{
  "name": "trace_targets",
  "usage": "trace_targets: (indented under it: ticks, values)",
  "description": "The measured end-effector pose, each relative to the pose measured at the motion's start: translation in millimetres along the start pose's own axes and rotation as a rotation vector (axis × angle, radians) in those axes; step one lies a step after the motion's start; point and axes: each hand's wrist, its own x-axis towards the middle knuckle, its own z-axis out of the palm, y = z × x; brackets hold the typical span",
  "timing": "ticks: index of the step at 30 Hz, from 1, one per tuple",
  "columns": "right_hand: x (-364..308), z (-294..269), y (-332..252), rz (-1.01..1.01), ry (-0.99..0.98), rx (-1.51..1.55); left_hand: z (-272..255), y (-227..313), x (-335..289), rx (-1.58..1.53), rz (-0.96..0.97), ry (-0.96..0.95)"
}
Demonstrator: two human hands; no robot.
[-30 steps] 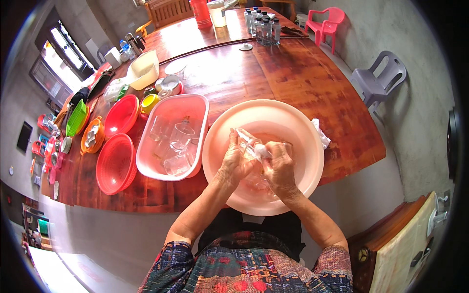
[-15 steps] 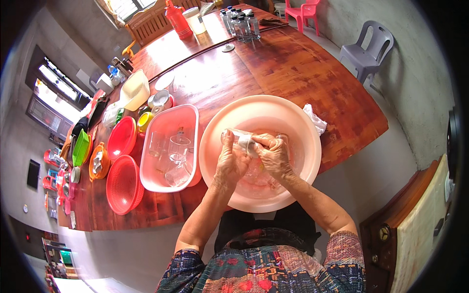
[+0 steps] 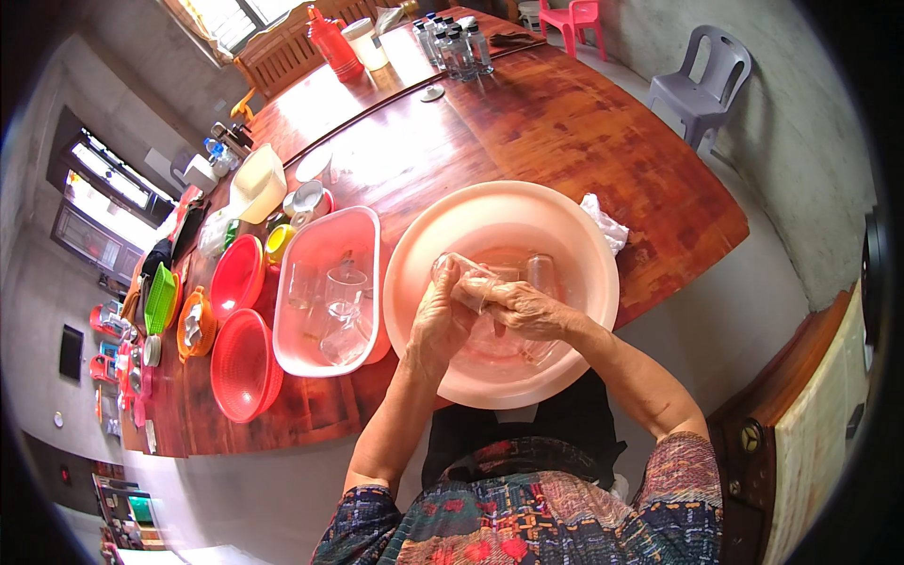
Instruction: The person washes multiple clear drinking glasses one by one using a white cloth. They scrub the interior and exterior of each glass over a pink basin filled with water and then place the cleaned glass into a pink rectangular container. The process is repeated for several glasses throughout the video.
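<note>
Over the large pale pink basin [image 3: 411,353], my left hand [image 3: 441,311] wraps around a clear drinking glass [image 3: 460,266] that lies tilted on its side. My right hand [image 3: 527,309] is closed at the mouth of the glass, its fingers pressed to or into the opening. The white cloth it held half a second ago is mostly hidden by the fingers now. Inside the basin, under my hands, lie more clear glasses, one of them an upright-looking glass [image 3: 540,273] near the right side.
A pink rectangular tub [image 3: 375,235] with several glasses stands left of the basin. Beyond it are red baskets [image 3: 247,363] and a yellow cup [image 3: 279,241]. A crumpled white cloth [image 3: 605,224] lies right of the basin. Glass bottles [image 3: 461,55] and a red thermos [image 3: 334,45] stand at the far end.
My right hand has turned and closed in on the glass's mouth, hiding the white cloth. My left hand keeps hold of the glass. The view has tilted slightly.
</note>
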Motion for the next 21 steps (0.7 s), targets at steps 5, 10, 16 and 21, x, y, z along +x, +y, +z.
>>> trace_targets:
  ticks: [5,10,16,21]
  values:
    - [-6.6,8.1,26.3,-0.256,0.130,-0.125,-15.8,5.1,6.6,0.046,0.240,0.293]
    - [-4.2,12.8,23.1,0.112,0.327,0.218,-6.5,-1.9,-5.4,0.284,0.390,0.263]
    - [-15.3,15.4,16.7,0.205,0.114,0.180,21.5,-9.0,-17.7,0.494,0.460,0.164]
    - [-16.9,16.7,19.7,0.082,0.193,-0.492,18.3,6.1,-28.8,1.169,0.796,0.240]
